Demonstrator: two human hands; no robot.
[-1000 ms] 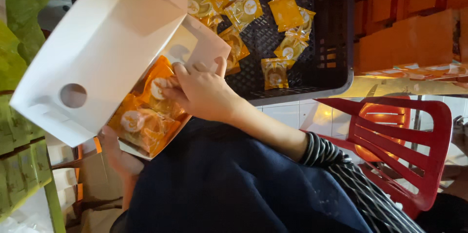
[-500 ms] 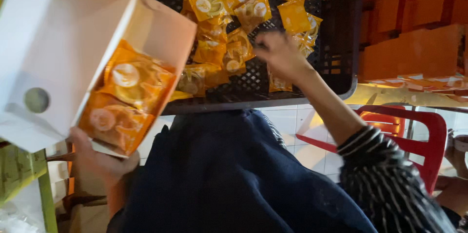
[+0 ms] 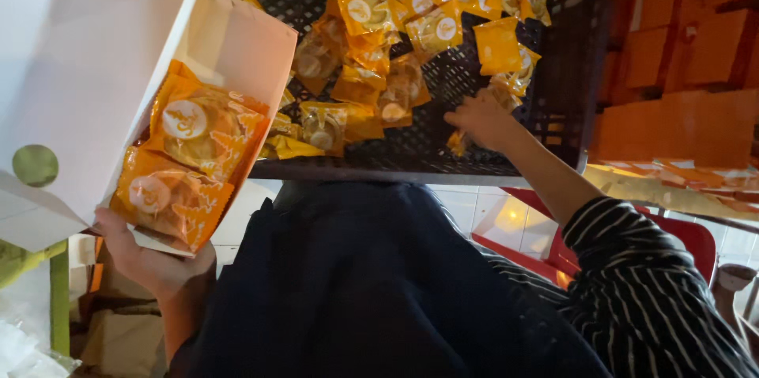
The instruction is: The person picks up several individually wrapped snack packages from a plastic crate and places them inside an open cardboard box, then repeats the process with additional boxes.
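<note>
My left hand [image 3: 146,259] grips the bottom edge of an open white carton [image 3: 213,38], lid flipped back to the left. Two orange wrapped cakes [image 3: 190,160] lie inside it. My right hand [image 3: 482,119] reaches into a black plastic crate [image 3: 569,54] and closes its fingers around an orange packet [image 3: 458,141] near the crate's front edge. Several more orange packets [image 3: 371,54] lie scattered across the crate's mesh floor. A striped sleeve covers my right forearm.
Stacked orange boxes [image 3: 680,62] stand to the right of the crate. A red plastic chair [image 3: 696,236] sits below my right arm. A dark blue apron [image 3: 356,291] covers my lap. Green items [image 3: 32,259] show at the left edge.
My right hand left the carton and moved right into the crate, down to a packet at its front edge. The carton has tilted and shifted slightly left.
</note>
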